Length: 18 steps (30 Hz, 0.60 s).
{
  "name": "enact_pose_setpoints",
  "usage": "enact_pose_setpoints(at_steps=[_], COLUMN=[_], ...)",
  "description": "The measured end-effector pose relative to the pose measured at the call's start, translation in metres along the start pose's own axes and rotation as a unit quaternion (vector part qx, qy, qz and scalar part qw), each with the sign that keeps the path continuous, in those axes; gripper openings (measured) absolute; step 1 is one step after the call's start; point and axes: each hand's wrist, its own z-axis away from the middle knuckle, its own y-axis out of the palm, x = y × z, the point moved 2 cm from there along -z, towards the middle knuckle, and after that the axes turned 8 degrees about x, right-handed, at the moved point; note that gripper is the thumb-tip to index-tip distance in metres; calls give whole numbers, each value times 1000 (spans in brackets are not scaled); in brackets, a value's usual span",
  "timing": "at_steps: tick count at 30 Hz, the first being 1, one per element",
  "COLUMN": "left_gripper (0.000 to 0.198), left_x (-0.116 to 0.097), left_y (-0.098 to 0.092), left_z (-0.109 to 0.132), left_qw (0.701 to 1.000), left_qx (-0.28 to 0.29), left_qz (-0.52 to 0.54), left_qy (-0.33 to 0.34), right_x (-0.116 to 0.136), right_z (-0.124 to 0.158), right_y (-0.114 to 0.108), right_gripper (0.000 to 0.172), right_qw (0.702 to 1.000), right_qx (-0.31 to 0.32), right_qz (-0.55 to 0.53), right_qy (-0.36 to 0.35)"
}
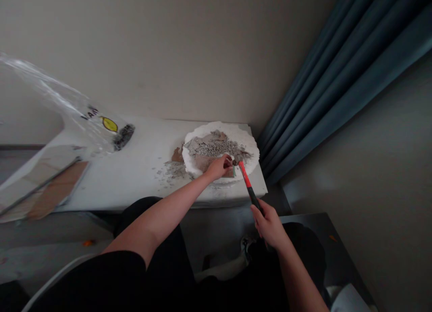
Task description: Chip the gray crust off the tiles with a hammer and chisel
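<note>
A small hammer (246, 179) with a red and black handle is gripped in my right hand (269, 224), its dark head low over a white plaster disc (221, 134). My left hand (218, 167) rests on the disc's near side, its fingertips pinched on a small dark object (229, 159) close to the hammer head. The disc's middle is broken into grey fragments (216, 147) and a brownish slab (205, 161). My left hand hides part of the broken area. A sliver of green (233, 171) shows under the hammer head.
The disc stands on a white board (135, 177), with loose chips (172, 172) at its left. A clear plastic bag (67, 96) and a framed brown panel (47, 188) lie at the left. A teal curtain (337, 78) hangs at the right. My black-clad legs (151, 217) sit below the board.
</note>
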Motion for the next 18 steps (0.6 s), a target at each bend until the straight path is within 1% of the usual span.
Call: enact_pose_setpoints(at_steps=[4, 12, 18], left_gripper=[35, 39, 37], left_x=[-1, 0, 3], left_y=[0, 2, 4], left_z=[1, 0, 0], left_qw=[1000, 1000, 1000], left_qx=[-9, -4, -10], left_qz=[11, 0, -12], left_qy=[-7, -2, -2], right_x=[-3, 0, -2], right_z=[1, 1, 2], right_y=[1, 2, 4], right_gripper=[49, 48, 47], right_qw=[1000, 1000, 1000], right_qx=[-1, -3, 5], right_qz=[11, 13, 12], right_qy=[1, -3, -23])
